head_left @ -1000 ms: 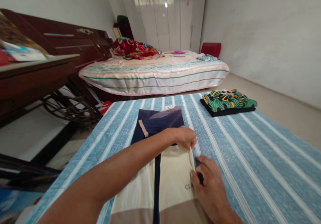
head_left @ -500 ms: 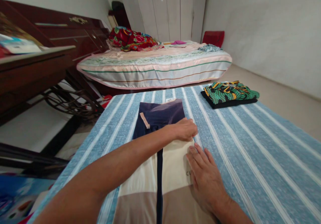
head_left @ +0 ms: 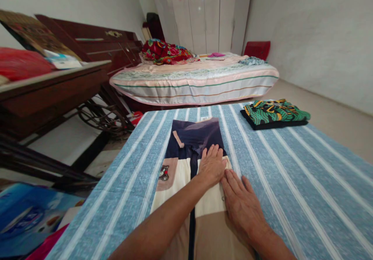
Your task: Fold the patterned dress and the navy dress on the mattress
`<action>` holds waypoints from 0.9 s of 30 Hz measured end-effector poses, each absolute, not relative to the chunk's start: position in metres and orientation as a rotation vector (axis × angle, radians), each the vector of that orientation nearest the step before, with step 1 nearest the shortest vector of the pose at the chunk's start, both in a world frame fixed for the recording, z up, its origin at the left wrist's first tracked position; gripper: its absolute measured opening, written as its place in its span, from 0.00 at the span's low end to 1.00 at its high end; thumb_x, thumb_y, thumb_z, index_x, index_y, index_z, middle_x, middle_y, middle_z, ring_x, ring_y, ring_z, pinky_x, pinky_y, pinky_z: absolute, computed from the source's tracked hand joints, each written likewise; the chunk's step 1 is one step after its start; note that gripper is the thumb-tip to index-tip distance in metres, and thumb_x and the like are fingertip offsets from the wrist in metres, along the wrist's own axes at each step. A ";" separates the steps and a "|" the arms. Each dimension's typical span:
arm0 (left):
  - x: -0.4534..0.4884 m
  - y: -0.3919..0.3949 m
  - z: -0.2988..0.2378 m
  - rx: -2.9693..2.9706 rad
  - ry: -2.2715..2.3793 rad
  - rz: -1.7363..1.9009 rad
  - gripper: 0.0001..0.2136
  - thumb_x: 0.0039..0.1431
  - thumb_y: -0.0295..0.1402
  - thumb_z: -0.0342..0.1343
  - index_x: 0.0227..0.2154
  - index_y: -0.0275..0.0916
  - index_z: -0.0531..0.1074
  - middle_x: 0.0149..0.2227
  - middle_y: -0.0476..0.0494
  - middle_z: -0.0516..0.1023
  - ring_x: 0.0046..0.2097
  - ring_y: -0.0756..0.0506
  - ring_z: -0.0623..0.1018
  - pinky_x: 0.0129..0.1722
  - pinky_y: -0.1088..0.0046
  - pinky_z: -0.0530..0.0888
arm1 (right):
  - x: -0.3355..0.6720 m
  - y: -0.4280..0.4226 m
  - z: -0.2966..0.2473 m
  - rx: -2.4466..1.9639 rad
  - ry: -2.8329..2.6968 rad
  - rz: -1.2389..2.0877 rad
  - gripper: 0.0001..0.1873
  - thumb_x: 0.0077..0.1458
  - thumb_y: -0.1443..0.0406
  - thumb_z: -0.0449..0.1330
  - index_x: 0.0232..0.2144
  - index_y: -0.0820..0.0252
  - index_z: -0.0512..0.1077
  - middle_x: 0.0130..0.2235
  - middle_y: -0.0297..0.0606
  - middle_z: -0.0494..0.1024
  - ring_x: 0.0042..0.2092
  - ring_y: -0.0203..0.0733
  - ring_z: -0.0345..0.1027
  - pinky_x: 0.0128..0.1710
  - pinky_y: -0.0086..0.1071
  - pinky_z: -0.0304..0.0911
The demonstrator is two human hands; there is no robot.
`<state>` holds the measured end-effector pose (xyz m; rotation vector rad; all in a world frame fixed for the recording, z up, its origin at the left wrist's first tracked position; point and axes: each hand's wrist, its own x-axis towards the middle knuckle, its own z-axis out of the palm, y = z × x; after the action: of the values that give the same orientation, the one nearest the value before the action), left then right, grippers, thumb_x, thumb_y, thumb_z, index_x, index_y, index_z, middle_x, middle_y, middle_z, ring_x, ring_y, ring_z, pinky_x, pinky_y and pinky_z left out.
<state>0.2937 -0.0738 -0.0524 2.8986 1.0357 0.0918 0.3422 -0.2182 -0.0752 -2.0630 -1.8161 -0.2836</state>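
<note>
A folded garment [head_left: 180, 178] lies lengthwise on the striped cloth, with navy, cream and brown blocks, a dark strip down its middle and a bear patch at the left. My left hand [head_left: 212, 166] rests flat on it near the navy and cream seam, fingers stretched forward. Along the garment's right edge my right hand [head_left: 241, 200] lies flat, its fingertips close to the left hand and its palm partly covering a printed letter. A short pinkish strap [head_left: 177, 139] sits on the navy part.
Blue and white striped cloth [head_left: 291, 182] covers the surface. Folded green patterned clothing [head_left: 275, 110] on black fabric lies at the far right. Beyond stands a bed [head_left: 195, 85]. At left are a sewing machine table [head_left: 55, 81] and a blue package [head_left: 32, 213].
My left hand has opened from a closed grip at the garment's right edge and moved inward to lie flat. My right hand stays by that edge. The view has shifted left.
</note>
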 end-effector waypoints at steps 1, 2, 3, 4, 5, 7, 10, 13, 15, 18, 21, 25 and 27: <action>0.295 -0.073 -0.054 2.896 1.031 0.091 0.23 0.64 0.39 0.37 0.57 0.35 0.57 0.63 0.37 0.56 0.64 0.41 0.53 0.61 0.55 0.51 | 0.342 -0.218 -0.076 -2.068 -1.821 -0.287 0.28 0.49 0.77 0.46 0.53 0.65 0.65 0.56 0.48 0.66 0.58 0.50 0.58 0.56 0.50 0.51; 0.296 -0.072 -0.054 2.895 1.028 0.092 0.23 0.64 0.40 0.36 0.57 0.34 0.57 0.63 0.37 0.56 0.64 0.41 0.53 0.61 0.55 0.51 | 0.343 -0.218 -0.077 -2.075 -1.821 -0.290 0.29 0.49 0.77 0.46 0.53 0.65 0.66 0.56 0.48 0.67 0.58 0.50 0.58 0.56 0.50 0.51; 0.297 -0.072 -0.055 2.894 1.027 0.093 0.23 0.64 0.40 0.36 0.57 0.34 0.58 0.63 0.36 0.56 0.64 0.41 0.53 0.60 0.55 0.51 | 0.343 -0.218 -0.078 -2.079 -1.820 -0.292 0.29 0.48 0.77 0.46 0.53 0.66 0.66 0.56 0.48 0.67 0.57 0.50 0.58 0.55 0.50 0.51; 0.298 -0.071 -0.054 2.894 1.029 0.095 0.23 0.63 0.40 0.36 0.57 0.33 0.58 0.62 0.36 0.56 0.64 0.40 0.54 0.60 0.55 0.52 | 0.343 -0.217 -0.079 -2.079 -1.818 -0.292 0.29 0.48 0.77 0.46 0.53 0.66 0.65 0.56 0.48 0.67 0.57 0.51 0.59 0.55 0.50 0.51; 0.298 -0.071 -0.054 2.896 1.032 0.097 0.23 0.63 0.40 0.37 0.57 0.33 0.58 0.62 0.36 0.57 0.63 0.40 0.54 0.60 0.55 0.52 | 0.343 -0.217 -0.079 -2.076 -1.817 -0.287 0.30 0.47 0.77 0.46 0.54 0.66 0.65 0.56 0.48 0.67 0.57 0.51 0.59 0.55 0.50 0.51; 0.298 -0.072 -0.055 2.908 1.043 0.118 0.23 0.63 0.40 0.37 0.56 0.33 0.59 0.62 0.36 0.58 0.63 0.40 0.55 0.60 0.55 0.52 | 0.343 -0.216 -0.080 -2.059 -1.806 -0.272 0.29 0.47 0.77 0.47 0.53 0.66 0.66 0.55 0.48 0.68 0.57 0.51 0.59 0.55 0.51 0.52; 0.297 -0.074 -0.058 2.939 1.032 0.173 0.22 0.64 0.40 0.37 0.56 0.34 0.59 0.62 0.36 0.58 0.63 0.40 0.55 0.60 0.55 0.52 | 0.344 -0.216 -0.079 -1.990 -1.760 -0.216 0.26 0.49 0.76 0.47 0.51 0.64 0.68 0.54 0.47 0.69 0.56 0.51 0.60 0.54 0.50 0.53; 0.295 -0.074 -0.060 2.944 1.012 0.189 0.23 0.64 0.40 0.35 0.57 0.33 0.58 0.62 0.35 0.56 0.64 0.40 0.53 0.61 0.55 0.51 | 0.351 -0.217 -0.074 -1.865 -1.650 -0.105 0.20 0.53 0.73 0.48 0.46 0.62 0.71 0.51 0.45 0.72 0.54 0.46 0.63 0.54 0.45 0.56; 0.294 -0.074 -0.061 2.929 1.006 0.191 0.24 0.64 0.40 0.34 0.57 0.32 0.57 0.62 0.34 0.56 0.64 0.40 0.53 0.61 0.55 0.50 | 0.361 -0.212 -0.067 -1.794 -1.515 -0.004 0.16 0.55 0.70 0.48 0.41 0.60 0.73 0.47 0.44 0.75 0.49 0.43 0.67 0.50 0.39 0.61; 0.292 -0.074 -0.061 2.909 0.981 0.196 0.25 0.64 0.42 0.36 0.58 0.31 0.57 0.63 0.33 0.55 0.64 0.39 0.52 0.61 0.54 0.50 | 0.384 -0.188 -0.052 -1.827 -1.333 0.170 0.13 0.55 0.66 0.49 0.34 0.59 0.74 0.37 0.40 0.78 0.38 0.40 0.72 0.39 0.32 0.66; 0.291 -0.075 -0.060 2.900 0.981 0.204 0.26 0.63 0.43 0.36 0.58 0.30 0.57 0.63 0.32 0.55 0.64 0.39 0.52 0.61 0.54 0.49 | 0.412 -0.143 -0.039 -2.106 -1.258 0.428 0.11 0.54 0.65 0.51 0.30 0.58 0.75 0.30 0.37 0.78 0.31 0.38 0.72 0.32 0.28 0.65; 0.292 -0.077 -0.059 2.880 1.018 0.186 0.26 0.63 0.43 0.35 0.58 0.31 0.58 0.63 0.34 0.55 0.64 0.40 0.52 0.61 0.54 0.48 | 0.435 -0.084 -0.032 -2.307 -1.098 0.849 0.12 0.56 0.64 0.52 0.28 0.64 0.73 0.19 0.38 0.74 0.17 0.36 0.67 0.18 0.26 0.61; 0.292 -0.078 -0.059 2.873 1.022 0.188 0.26 0.64 0.43 0.36 0.58 0.30 0.57 0.63 0.34 0.54 0.65 0.40 0.51 0.62 0.54 0.47 | 0.439 -0.065 -0.034 -2.335 -1.087 0.941 0.13 0.55 0.64 0.53 0.25 0.66 0.72 0.15 0.38 0.72 0.14 0.36 0.64 0.15 0.26 0.59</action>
<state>0.2922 -0.0779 -0.0588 2.8734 1.0225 0.1879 0.4386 -0.0651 -0.0337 -2.3347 -1.0869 0.9412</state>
